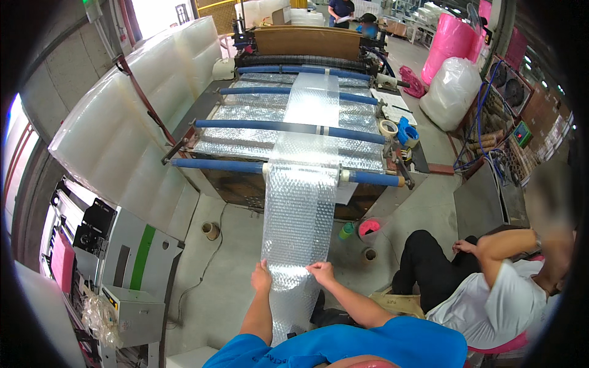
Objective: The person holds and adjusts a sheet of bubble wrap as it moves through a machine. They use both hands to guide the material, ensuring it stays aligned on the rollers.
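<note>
A long strip of clear bubble wrap point(299, 211) comes toward me over the blue rollers point(221, 164) of a machine and hangs down in front of me. My left hand point(261, 277) is closed on the strip's left edge. At the right edge, my right hand point(321, 273) pinches the film between thumb and fingers. Between my hands the film catches a bright glare. Below them it runs on down toward my blue shirt, where its lower end is hidden.
A seated person point(491, 300) in a white shirt is close on my right. Large bubble wrap rolls point(135, 104) stand at the left, above a grey machine point(138, 257). Tape rolls point(388, 127) lie on the machine's right side. A cardboard core point(210, 230) and a cable are on the floor.
</note>
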`<state>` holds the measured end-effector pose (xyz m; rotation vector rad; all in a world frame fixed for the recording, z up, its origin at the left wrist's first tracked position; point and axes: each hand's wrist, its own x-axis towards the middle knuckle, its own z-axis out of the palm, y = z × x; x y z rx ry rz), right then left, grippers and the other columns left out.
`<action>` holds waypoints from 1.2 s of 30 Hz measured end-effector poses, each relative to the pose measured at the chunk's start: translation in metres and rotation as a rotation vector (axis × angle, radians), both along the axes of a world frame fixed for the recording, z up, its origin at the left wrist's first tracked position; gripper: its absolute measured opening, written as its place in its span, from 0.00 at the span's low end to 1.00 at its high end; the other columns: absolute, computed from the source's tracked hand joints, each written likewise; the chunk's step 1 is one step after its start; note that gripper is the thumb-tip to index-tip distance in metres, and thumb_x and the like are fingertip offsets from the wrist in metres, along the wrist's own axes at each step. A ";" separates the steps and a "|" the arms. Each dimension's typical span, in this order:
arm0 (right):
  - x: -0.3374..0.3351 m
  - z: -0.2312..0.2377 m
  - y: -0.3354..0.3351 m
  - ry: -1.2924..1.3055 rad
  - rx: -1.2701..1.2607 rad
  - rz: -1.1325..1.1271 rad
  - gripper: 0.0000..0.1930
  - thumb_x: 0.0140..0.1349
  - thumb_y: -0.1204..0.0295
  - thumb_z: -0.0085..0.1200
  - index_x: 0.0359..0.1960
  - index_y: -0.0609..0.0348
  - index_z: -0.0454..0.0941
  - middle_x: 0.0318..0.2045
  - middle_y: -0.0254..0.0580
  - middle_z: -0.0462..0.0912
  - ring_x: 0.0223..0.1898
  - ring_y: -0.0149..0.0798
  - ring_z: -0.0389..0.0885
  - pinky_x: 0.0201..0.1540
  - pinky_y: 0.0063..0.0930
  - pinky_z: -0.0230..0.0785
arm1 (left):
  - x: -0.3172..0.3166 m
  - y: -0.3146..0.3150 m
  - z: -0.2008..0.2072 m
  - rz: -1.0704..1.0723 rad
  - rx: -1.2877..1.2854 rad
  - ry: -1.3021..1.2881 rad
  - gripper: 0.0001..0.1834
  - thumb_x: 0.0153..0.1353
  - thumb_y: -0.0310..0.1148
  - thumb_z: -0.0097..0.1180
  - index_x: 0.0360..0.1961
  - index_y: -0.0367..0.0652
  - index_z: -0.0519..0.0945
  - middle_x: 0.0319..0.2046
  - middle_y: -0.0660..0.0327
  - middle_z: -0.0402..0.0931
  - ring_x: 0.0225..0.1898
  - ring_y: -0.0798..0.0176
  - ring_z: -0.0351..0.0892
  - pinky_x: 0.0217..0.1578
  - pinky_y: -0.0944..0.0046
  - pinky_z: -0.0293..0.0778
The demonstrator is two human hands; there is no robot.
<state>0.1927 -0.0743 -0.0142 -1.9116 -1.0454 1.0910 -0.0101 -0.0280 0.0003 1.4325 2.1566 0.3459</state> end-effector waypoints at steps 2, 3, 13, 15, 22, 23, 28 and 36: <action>0.006 0.015 0.018 -0.004 0.058 -0.010 0.12 0.41 0.63 0.58 0.19 0.60 0.78 0.15 0.35 0.76 0.18 0.26 0.72 0.23 0.21 0.63 | 0.007 0.019 0.003 -0.001 0.070 -0.038 0.27 0.56 0.53 0.28 0.33 0.40 0.70 0.26 0.44 0.71 0.32 0.41 0.70 0.32 0.49 0.65; 0.008 0.024 0.028 -0.005 0.090 -0.013 0.11 0.41 0.64 0.58 0.19 0.61 0.77 0.15 0.34 0.76 0.18 0.24 0.71 0.22 0.19 0.63 | 0.007 0.031 0.003 -0.011 0.113 -0.051 0.28 0.56 0.53 0.28 0.32 0.38 0.70 0.26 0.44 0.71 0.32 0.41 0.69 0.32 0.49 0.64; 0.018 0.097 0.073 0.202 0.300 -0.143 0.13 0.41 0.63 0.58 0.21 0.61 0.77 0.12 0.32 0.73 0.16 0.23 0.67 0.21 0.20 0.60 | 0.013 0.080 0.072 -0.008 0.319 -0.374 0.30 0.35 0.51 0.60 0.28 0.32 0.71 0.26 0.46 0.72 0.31 0.52 0.73 0.33 0.60 0.67; 0.010 0.093 0.049 0.232 0.203 -0.065 0.13 0.40 0.63 0.59 0.22 0.61 0.77 0.14 0.33 0.74 0.18 0.24 0.69 0.23 0.20 0.61 | 0.002 0.075 0.050 -0.048 0.335 -0.431 0.33 0.31 0.50 0.63 0.30 0.31 0.71 0.27 0.49 0.73 0.32 0.56 0.73 0.34 0.62 0.67; -0.036 0.017 -0.073 0.138 0.004 0.276 0.14 0.42 0.61 0.58 0.23 0.59 0.77 0.19 0.34 0.77 0.22 0.25 0.70 0.28 0.19 0.62 | -0.037 -0.026 0.045 -0.167 -0.120 -0.324 0.36 0.33 0.50 0.62 0.38 0.32 0.69 0.36 0.48 0.71 0.39 0.56 0.71 0.39 0.62 0.66; -0.038 0.011 -0.084 0.132 -0.052 0.318 0.14 0.43 0.61 0.57 0.24 0.59 0.77 0.19 0.33 0.76 0.21 0.24 0.68 0.25 0.18 0.62 | -0.047 -0.042 0.035 -0.134 -0.092 -0.331 0.35 0.34 0.50 0.62 0.38 0.32 0.69 0.36 0.48 0.71 0.39 0.55 0.71 0.39 0.62 0.66; -0.041 0.049 -0.098 0.223 -0.122 0.269 0.18 0.42 0.57 0.57 0.26 0.60 0.77 0.21 0.36 0.76 0.23 0.26 0.70 0.27 0.19 0.63 | -0.071 -0.093 0.019 -0.036 0.162 -0.315 0.32 0.39 0.51 0.57 0.36 0.31 0.69 0.31 0.47 0.72 0.34 0.55 0.72 0.35 0.62 0.67; -0.062 0.073 -0.125 0.201 0.062 0.126 0.17 0.42 0.60 0.57 0.26 0.63 0.77 0.24 0.43 0.77 0.27 0.31 0.73 0.32 0.23 0.64 | -0.087 -0.114 0.051 -0.102 0.239 -0.457 0.20 0.51 0.43 0.50 0.31 0.33 0.69 0.13 0.58 0.67 0.14 0.67 0.65 0.17 0.67 0.64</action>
